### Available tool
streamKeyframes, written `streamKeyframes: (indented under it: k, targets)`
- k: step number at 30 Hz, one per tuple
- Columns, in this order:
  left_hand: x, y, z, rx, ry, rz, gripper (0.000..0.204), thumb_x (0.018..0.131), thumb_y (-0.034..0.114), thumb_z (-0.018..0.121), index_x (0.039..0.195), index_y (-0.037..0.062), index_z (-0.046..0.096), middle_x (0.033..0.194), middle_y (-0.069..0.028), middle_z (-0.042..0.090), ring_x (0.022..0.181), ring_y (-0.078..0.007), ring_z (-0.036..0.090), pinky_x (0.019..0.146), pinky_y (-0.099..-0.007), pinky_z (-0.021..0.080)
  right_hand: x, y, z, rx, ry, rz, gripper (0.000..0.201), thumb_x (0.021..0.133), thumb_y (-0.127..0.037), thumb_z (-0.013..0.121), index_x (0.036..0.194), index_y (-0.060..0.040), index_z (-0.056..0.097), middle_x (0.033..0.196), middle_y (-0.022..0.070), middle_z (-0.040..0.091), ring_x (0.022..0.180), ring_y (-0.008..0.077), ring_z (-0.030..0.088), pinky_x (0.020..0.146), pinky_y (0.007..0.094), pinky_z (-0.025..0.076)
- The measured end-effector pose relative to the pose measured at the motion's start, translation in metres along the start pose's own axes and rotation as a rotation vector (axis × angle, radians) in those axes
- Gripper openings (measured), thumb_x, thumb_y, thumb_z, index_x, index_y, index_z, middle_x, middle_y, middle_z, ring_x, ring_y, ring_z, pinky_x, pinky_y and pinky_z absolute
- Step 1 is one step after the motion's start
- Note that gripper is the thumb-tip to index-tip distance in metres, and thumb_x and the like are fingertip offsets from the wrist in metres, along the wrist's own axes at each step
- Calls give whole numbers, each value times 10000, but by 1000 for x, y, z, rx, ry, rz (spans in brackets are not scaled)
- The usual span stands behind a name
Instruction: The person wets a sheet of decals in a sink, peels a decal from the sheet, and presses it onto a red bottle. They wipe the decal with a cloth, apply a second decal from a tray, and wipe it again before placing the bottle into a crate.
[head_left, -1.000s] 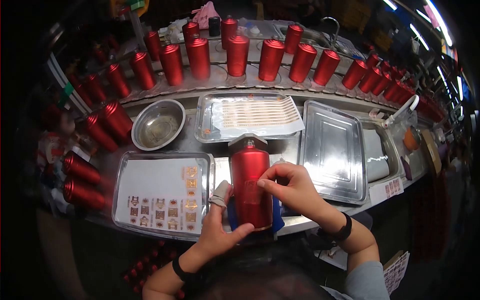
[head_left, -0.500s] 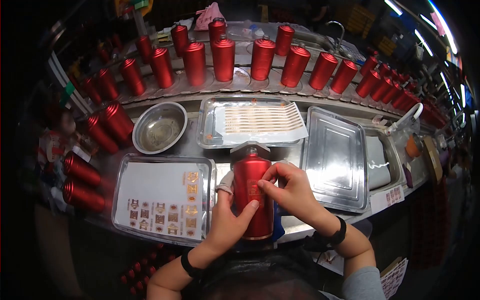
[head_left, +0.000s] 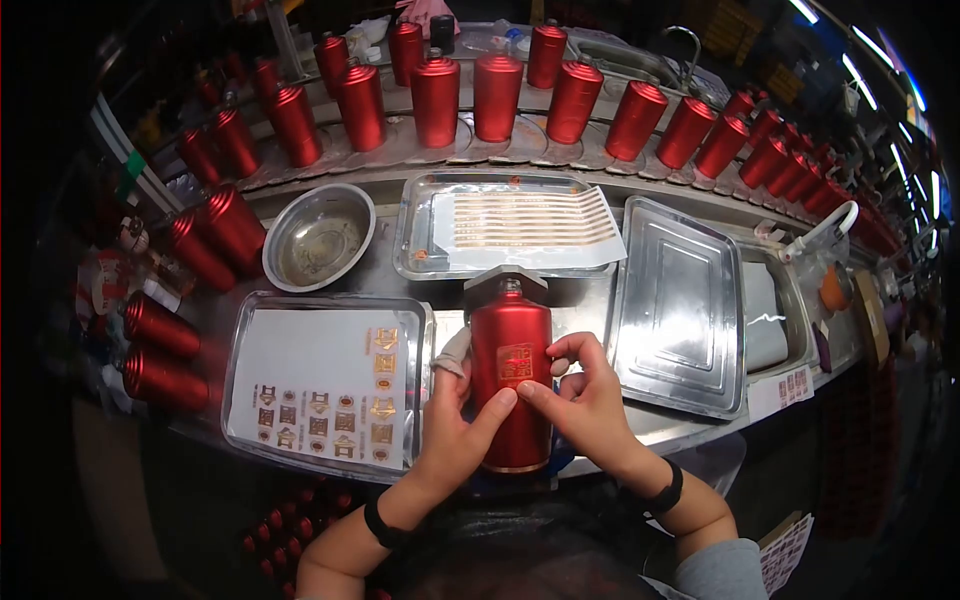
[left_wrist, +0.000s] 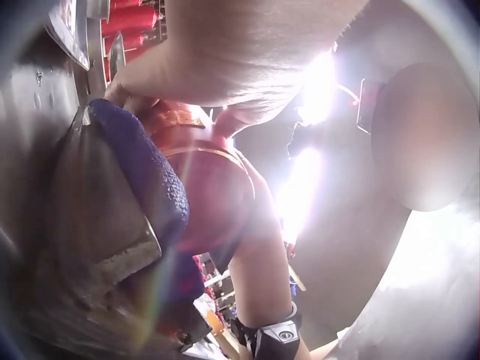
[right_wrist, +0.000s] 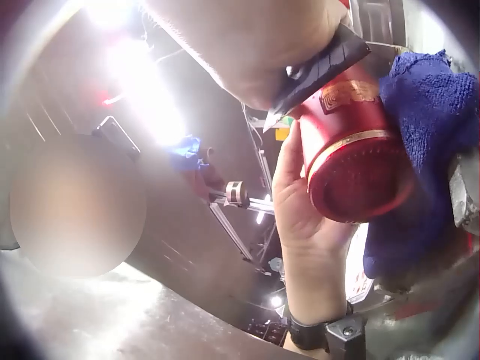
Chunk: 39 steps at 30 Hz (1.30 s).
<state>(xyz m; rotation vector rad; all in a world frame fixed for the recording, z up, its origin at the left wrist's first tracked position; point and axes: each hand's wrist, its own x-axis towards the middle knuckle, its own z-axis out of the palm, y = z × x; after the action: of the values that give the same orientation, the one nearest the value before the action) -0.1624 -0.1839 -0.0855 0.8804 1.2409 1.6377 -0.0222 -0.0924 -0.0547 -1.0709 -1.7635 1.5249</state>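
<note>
A red bottle lies in front of the person, neck pointing away, with a gold square label on its face. The left hand grips the bottle's left side, its thumb on the face just below the label and a pale cover on one finger. At the right side, the right hand has its thumb on the face beside the left thumb, its other fingers curled near the bottle's edge. In the right wrist view the bottle's round base shows beside a blue cloth.
A tray with gold stickers on white paper is at left, a metal bowl behind it. Another tray holds gold strips; an upturned tray or lid lies at right near a sink. Red bottles line the curved conveyor behind.
The right hand's thumb has moved down from the label to just below it, beside the left thumb. The left thumb has come up onto the bottle's face. Bottles on the conveyor have shifted.
</note>
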Motion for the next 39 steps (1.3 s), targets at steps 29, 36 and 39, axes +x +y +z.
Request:
streamKeyframes:
  k: [29, 36, 39]
  targets:
    - [6, -5, -3, 18, 104, -40, 659, 891, 129, 662, 1416, -35, 299, 1332, -183, 461, 1228, -227, 496, 1035, -344, 407, 34, 3, 14, 13, 74, -42, 344, 787, -148, 787, 895, -29, 483, 804, 12, 530, 568, 20, 436, 483, 202, 376]
    - [7, -9, -7, 102, 103, 4, 635, 912, 95, 628, 1434, -1, 281, 1281, -147, 520, 1160, -171, 545, 962, -306, 468, 38, 3, 17, 22, 67, -61, 294, 826, -132, 746, 899, -30, 480, 801, 4, 524, 584, 17, 443, 489, 190, 375]
    - [6, -5, -7, 49, 91, -6, 645, 912, 97, 630, 1439, -3, 272, 1299, -158, 514, 1176, -179, 541, 980, -313, 457, 38, 10, 12, 189, 21, -25, 270, 846, -118, 722, 945, -35, 485, 820, -3, 525, 572, -12, 436, 481, 163, 353]
